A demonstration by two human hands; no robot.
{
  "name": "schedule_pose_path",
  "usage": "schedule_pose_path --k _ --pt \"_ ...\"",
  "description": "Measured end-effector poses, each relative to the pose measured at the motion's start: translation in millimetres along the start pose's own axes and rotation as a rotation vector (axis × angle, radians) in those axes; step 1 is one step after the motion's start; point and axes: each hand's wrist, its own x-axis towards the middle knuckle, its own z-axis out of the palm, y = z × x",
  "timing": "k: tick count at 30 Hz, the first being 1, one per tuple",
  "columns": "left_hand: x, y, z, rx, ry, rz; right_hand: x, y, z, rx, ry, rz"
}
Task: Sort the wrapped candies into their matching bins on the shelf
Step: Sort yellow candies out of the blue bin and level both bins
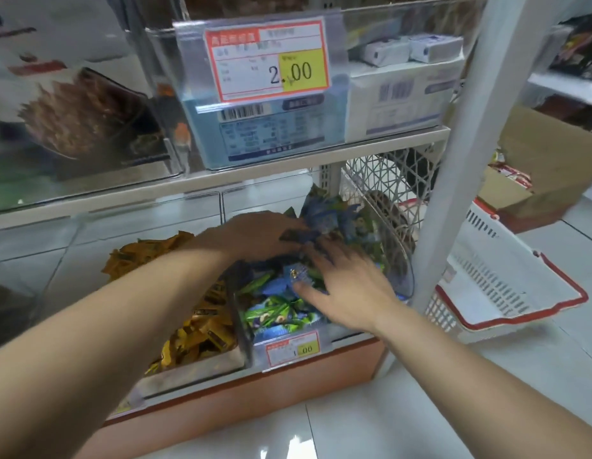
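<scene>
Shelf (221,183) spans 9 to 1 o'clock. At centre, the clear bin (400,260) holds blue and green candies (274,313); yellow candies (201,329) lie at its 9 o'clock. Left hand (254,236) pinches a blue candy (293,234). Right hand (344,286) rests on the pile with fingers spread.

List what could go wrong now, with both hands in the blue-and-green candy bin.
1. The blue and green candies are heaped high; the left hand or right hand may push some over into the yellow candies.
2. The left forearm crosses low over the yellow candies and could sweep pieces out.
</scene>
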Motion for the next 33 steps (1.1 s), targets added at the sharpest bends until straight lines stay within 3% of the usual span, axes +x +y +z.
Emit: schedule_pose_path --k 3,6,8,10,12,15,19,23,25,27,30,33 --pt "-10 -11 -12 0.314 -0.123 -0.181 13 2 -7 0.133 -0.085 -0.078" --pt "-12 -11 -23 0.258 -0.104 -0.341 9 -2 -11 0.057 0.139 -0.045" --pt "-5 -3 -23 0.086 0.12 -0.304 -1 -4 -12 0.026 0.228 0.129" --pt "12 14 -18 -0.137 0.301 -0.161 -7 -1 -6 0.078 0.165 0.27" --pt "30 35 -12 -0.261 0.23 -0.014 -5 4 3 0.126 0.074 0.292" --pt "49 44 1 -0.186 0.04 0.093 3 9 10 0.15 0.062 0.233" --pt "43 15 1 0.038 0.093 0.029 10 15 11 0.196 0.045 0.138" --pt "17 -15 -9 0.23 0.02 -0.106 15 13 9 0.239 0.033 -0.002" --pt "10 -21 -20 0.138 -0.031 -0.249 18 9 8 0.249 0.033 -0.045" --pt "10 -18 -29 0.087 0.038 -0.306 20 5 9 0.243 0.018 -0.054" --pt "33 10 -30 -0.044 0.289 -0.195 20 -2 14 0.218 -0.04 -0.025" --pt "68 48 -19 -0.21 0.186 -0.109 17 -6 21 0.204 -0.047 -0.005"
